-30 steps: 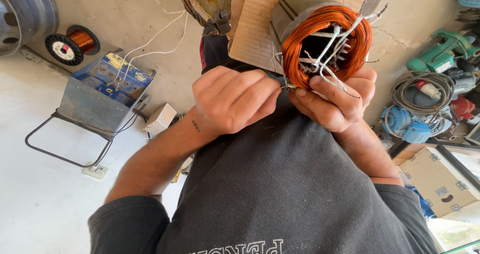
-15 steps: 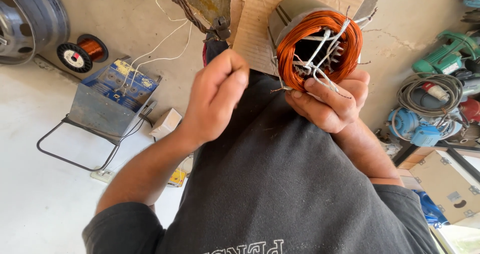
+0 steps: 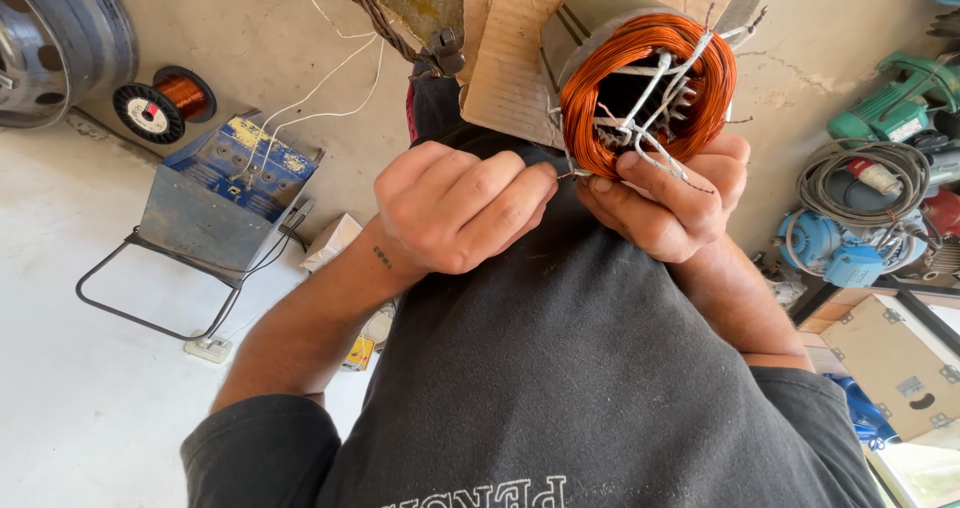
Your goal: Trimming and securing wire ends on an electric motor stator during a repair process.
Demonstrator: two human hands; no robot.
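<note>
From the head camera, looking down over a dark grey shirt, the person holds a motor stator with its orange copper winding just above their lap, resting against a sheet of brown cardboard. The right hand cups the stator from below, fingers curled tight around the lower edge of the winding and over some of the white tie strings that cross its opening. The left hand sits just beside it, fingers closed into a loose fist, pinching something thin at the winding's lower left rim; what exactly it grips is too small to tell. On the concrete floor to the left stands a blue metal box on a wire frame, with a spool of copper wire beyond it near a metal wheel rim. To the right lie a coiled grey cable, a blue tool and a green power tool.
</note>
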